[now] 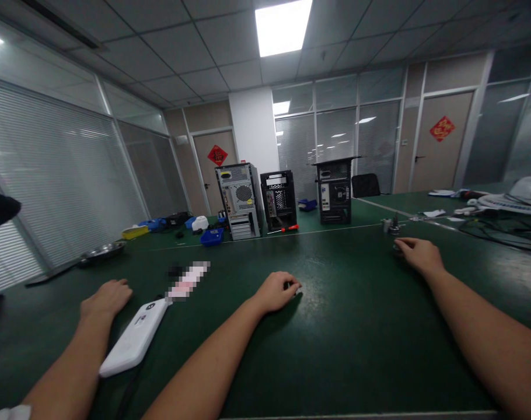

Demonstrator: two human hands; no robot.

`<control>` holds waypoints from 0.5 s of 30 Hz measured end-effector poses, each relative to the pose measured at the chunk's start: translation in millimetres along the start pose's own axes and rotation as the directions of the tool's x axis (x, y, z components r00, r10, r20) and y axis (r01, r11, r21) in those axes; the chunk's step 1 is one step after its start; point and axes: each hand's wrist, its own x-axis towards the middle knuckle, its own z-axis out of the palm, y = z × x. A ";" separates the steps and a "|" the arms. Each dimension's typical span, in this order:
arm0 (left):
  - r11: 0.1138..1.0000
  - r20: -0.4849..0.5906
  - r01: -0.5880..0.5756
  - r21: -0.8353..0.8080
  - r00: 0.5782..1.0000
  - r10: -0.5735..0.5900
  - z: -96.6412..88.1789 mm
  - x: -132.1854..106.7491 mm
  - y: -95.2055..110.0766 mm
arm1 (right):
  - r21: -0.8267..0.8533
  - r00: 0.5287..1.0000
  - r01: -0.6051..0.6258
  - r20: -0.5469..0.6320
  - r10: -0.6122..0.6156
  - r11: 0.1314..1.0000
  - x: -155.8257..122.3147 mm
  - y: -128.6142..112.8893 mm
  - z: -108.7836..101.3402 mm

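Observation:
My left hand (276,291) rests low over the green table (335,326), fingers curled in a pinch. A small pale piece (299,290) shows at its fingertips, too small to name. Farther right and forward, my right hand (421,256) is closed, thumb and fingers together over a small metal part (395,248) that they mostly hide. Just beyond those fingertips stand a metal cylinder (385,225) and a small metal piece with a pointed top (394,226).
At left, another person's hand (105,300) lies beside a white power bank (136,338). Behind are computer cases (239,201), a red screwdriver (289,228), a blue tray (212,237) and a metal bowl (102,252). Black cables (497,236) lie at right.

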 end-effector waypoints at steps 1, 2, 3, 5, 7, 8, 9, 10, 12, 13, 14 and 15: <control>1.000 -0.001 -0.001 0.001 1.000 0.001 -0.1 -0.1 0.1 | -0.010 1.000 -0.009 0.000 0.009 1.000 0.2 0.1 -0.2; 1.000 -0.002 -0.001 0.002 1.000 0.001 -0.3 -0.1 0.3 | -0.015 1.000 -0.025 0.002 0.025 1.000 0.2 0.1 -0.5; 1.000 -0.001 0.001 0.003 1.000 -0.001 -0.6 -0.2 0.6 | -0.014 0.999 -0.044 0.008 0.044 0.999 0.0 0.0 -0.9; 1.000 0.005 0.010 0.003 1.000 -0.010 -1.1 -0.3 1.2 | 0.000 0.997 -0.076 0.018 0.076 0.997 -1.1 -0.7 -2.1; 1.000 0.014 0.016 0.004 1.000 -0.016 -1.8 -0.4 2.0 | 0.012 0.997 -0.079 0.007 0.079 0.997 -2.3 -1.5 -3.3; 1.000 0.017 0.016 0.004 1.000 -0.016 -2.1 -0.4 2.4 | 0.015 0.997 -0.075 -0.001 0.076 0.997 -2.7 -1.7 -3.6; 1.000 0.019 0.015 0.004 1.000 -0.015 -2.4 -0.4 2.8 | 0.017 0.997 -0.076 -0.007 0.076 0.997 -2.8 -1.7 -3.8; 1.000 0.020 0.013 0.005 1.000 -0.013 -2.6 -0.4 3.1 | 0.024 0.997 -0.080 -0.007 0.080 0.996 -2.5 -1.4 -3.6; 1.000 0.022 0.015 0.007 1.000 -0.015 -2.8 -0.1 3.6 | 0.053 0.995 -0.096 0.004 0.096 0.994 -1.0 0.3 -2.1; 1.000 0.022 0.017 0.007 1.000 -0.018 -2.8 0.0 3.7 | 0.072 0.995 -0.103 0.012 0.102 0.992 0.1 1.7 -0.8; 1.000 0.022 0.020 0.007 1.000 -0.020 -2.8 0.1 3.8 | 0.090 0.995 -0.102 0.020 0.101 0.991 1.3 3.3 0.8; 1.000 0.024 0.023 0.007 0.999 -0.023 -2.8 0.3 3.8 | 0.102 0.996 -0.084 0.009 0.083 0.991 2.3 5.0 2.7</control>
